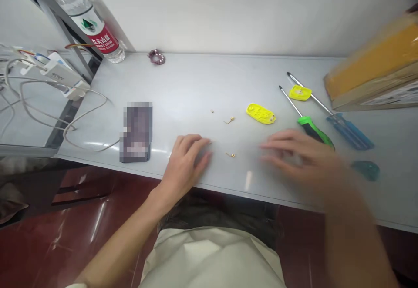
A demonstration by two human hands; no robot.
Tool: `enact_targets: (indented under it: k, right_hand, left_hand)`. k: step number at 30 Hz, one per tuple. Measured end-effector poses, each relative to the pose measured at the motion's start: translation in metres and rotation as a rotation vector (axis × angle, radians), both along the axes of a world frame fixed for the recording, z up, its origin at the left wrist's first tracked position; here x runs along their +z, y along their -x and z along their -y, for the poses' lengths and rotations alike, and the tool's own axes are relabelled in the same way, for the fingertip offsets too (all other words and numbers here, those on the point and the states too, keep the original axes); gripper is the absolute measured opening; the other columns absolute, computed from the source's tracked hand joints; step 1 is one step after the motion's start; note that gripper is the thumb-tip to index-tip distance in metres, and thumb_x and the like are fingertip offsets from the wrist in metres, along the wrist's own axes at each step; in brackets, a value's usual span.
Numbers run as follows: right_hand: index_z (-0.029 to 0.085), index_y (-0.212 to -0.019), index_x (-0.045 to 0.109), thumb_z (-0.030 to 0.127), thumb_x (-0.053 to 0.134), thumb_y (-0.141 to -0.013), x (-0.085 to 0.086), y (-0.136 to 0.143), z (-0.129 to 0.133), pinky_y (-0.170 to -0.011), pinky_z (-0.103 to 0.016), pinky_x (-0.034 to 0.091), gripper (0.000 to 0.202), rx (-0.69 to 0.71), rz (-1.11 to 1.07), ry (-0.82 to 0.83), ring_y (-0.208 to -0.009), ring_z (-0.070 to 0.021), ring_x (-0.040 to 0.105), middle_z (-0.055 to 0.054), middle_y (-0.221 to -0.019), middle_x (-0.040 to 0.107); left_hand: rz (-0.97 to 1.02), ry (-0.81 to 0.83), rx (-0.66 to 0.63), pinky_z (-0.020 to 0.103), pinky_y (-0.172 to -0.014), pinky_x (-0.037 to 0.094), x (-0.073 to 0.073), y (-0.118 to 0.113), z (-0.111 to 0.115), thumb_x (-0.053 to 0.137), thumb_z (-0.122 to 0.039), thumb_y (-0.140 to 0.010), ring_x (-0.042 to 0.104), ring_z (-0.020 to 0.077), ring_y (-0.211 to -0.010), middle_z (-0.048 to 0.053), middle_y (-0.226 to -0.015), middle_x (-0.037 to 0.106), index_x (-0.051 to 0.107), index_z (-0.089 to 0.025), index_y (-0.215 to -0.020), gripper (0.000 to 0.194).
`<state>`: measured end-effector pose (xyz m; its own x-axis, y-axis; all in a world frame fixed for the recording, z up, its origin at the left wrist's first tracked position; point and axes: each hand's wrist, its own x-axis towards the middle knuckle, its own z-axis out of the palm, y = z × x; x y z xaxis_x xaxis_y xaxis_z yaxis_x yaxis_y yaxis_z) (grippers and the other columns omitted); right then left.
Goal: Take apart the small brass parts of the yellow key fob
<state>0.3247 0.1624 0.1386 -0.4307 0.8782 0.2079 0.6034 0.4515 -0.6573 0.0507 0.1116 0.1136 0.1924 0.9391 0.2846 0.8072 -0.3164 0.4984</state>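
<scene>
- Head cam, looking down at my two hands over the white table [196, 83].
- My left hand [186, 162]: palm down, fingers loosely curled, resting on the table near its front edge; holds nothing I can make out.
- My right hand [300, 157]: blurred, fingers spread flat & open, low over the table, nothing in it.
- Small brass screw [230, 154] lies between both hands, just right of my left fingertips, touching neither.
- More tiny brass bits further back: one [230, 120], another [212, 111].
- Yellow plastic piece [260, 114] behind my right hand, apart from it.
- Smaller yellow piece [299, 93] lies between the two driver shafts.
- Green-handled screwdriver [313, 132]: handle just beside my right hand; can't tell if touching.
- Blue-handled screwdriver [348, 130] further right.
- Teal part [367, 169] right of my hand.
- Phone [136, 131] flat on the table, left of my left hand.
- Water bottle [98, 31] & cables at far left, cardboard box [372, 75] at far right.
</scene>
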Motion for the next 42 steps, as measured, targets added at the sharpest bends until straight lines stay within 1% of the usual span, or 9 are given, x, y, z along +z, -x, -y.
enact_targets:
  k: [5, 9, 12, 16, 20, 25, 29, 33, 42]
  right_hand:
    - [0.025, -0.095, 0.074, 0.037, 0.071, -0.085, 0.023, -0.039, -0.005, -0.066, -0.029, 0.045, 0.016, -0.525, 0.012, -0.204, -0.069, -0.0108, 0.054, -0.004, -0.091, 0.068]
    - [0.022, -0.105, 0.071, 0.049, 0.068, -0.085, 0.007, -0.057, -0.018, -0.069, -0.031, 0.046, 0.034, -0.676, 0.152, -0.068, -0.075, -0.0139, 0.055, -0.008, -0.094, 0.067]
    - [0.018, -0.12, 0.063, 0.055, 0.071, -0.079, -0.023, -0.061, -0.031, -0.082, -0.04, 0.047, 0.056, -0.585, 0.29, -0.034, -0.095, -0.0232, 0.057, -0.015, -0.113, 0.063]
    - [0.017, -0.112, 0.064, 0.038, 0.061, -0.087, -0.044, -0.059, -0.04, -0.094, -0.047, 0.043, 0.034, -0.568, 0.315, -0.04, -0.105, -0.0283, 0.055, -0.014, -0.105, 0.062]
    - [0.014, -0.114, 0.065, 0.035, 0.055, -0.091, -0.016, -0.066, -0.028, -0.086, -0.041, 0.046, 0.033, -0.599, 0.322, -0.01, -0.099, -0.0266, 0.06, -0.018, -0.108, 0.064]
    - [0.025, -0.105, 0.07, 0.044, 0.06, -0.09, 0.021, -0.063, 0.021, -0.057, -0.028, 0.047, 0.026, -0.508, 0.069, 0.34, -0.063, -0.0151, 0.058, -0.003, -0.069, 0.061]
    - [0.029, -0.118, 0.07, 0.043, 0.06, -0.092, -0.001, -0.038, 0.056, -0.047, -0.025, 0.048, 0.032, -0.246, -0.203, 0.431, -0.055, -0.013, 0.058, -0.003, -0.077, 0.067]
    - [0.03, -0.11, 0.074, 0.039, 0.065, -0.089, -0.024, -0.022, 0.064, -0.076, -0.027, 0.06, 0.024, -0.157, -0.168, 0.296, -0.09, -0.0168, 0.071, -0.001, -0.104, 0.074]
    - [0.029, -0.111, 0.075, 0.045, 0.064, -0.089, -0.02, -0.023, 0.061, -0.087, -0.028, 0.06, 0.029, -0.145, -0.074, 0.361, -0.103, -0.019, 0.07, 0.0, -0.113, 0.073]
  left_hand:
    - [-0.053, 0.104, -0.017, 0.037, -0.085, 0.05, 0.002, 0.002, -0.026, 0.055, -0.021, -0.098, 0.054, 0.022, -0.098, 0.008, -0.105, 0.06, 0.063, -0.016, -0.107, 0.013]
    - [-0.071, 0.167, -0.055, 0.037, -0.084, 0.049, 0.007, 0.002, -0.036, 0.05, -0.017, -0.099, 0.054, 0.022, -0.096, 0.007, -0.1, 0.059, 0.062, -0.017, -0.097, 0.012]
    - [-0.048, 0.181, -0.091, 0.037, -0.084, 0.048, 0.01, 0.005, -0.038, 0.048, -0.018, -0.099, 0.054, 0.0219, -0.096, 0.007, -0.1, 0.061, 0.062, -0.017, -0.096, 0.015]
    - [0.156, 0.299, -0.032, 0.033, -0.08, 0.049, 0.012, 0.011, -0.036, 0.05, -0.026, -0.099, 0.059, 0.0182, -0.089, 0.005, -0.099, 0.067, 0.065, -0.019, -0.105, 0.018]
    - [0.431, 0.378, -0.032, 0.032, -0.083, 0.049, 0.015, 0.012, -0.029, 0.054, -0.033, -0.098, 0.063, 0.0175, -0.092, 0.005, -0.104, 0.07, 0.071, -0.022, -0.107, 0.022]
    - [0.948, 0.515, 0.049, 0.028, -0.079, 0.049, 0.015, -0.001, -0.016, 0.067, -0.038, -0.092, 0.065, 0.0154, -0.087, 0.003, -0.091, 0.071, 0.07, -0.021, -0.095, 0.019]
    - [1.201, 0.526, 0.114, 0.025, -0.074, 0.049, 0.003, -0.014, -0.009, 0.075, -0.036, -0.086, 0.064, 0.0127, -0.083, 0.003, -0.094, 0.071, 0.071, -0.021, -0.091, 0.017]
    - [1.23, 0.499, 0.172, 0.026, -0.078, 0.052, -0.007, -0.019, -0.004, 0.077, -0.036, -0.084, 0.067, 0.0132, -0.084, 0.002, -0.093, 0.073, 0.073, -0.022, -0.093, 0.017]
    - [1.199, 0.487, 0.224, 0.026, -0.086, 0.055, -0.003, -0.022, 0.001, 0.08, -0.037, -0.08, 0.07, 0.0143, -0.091, 0.003, -0.093, 0.076, 0.077, -0.022, -0.091, 0.018]
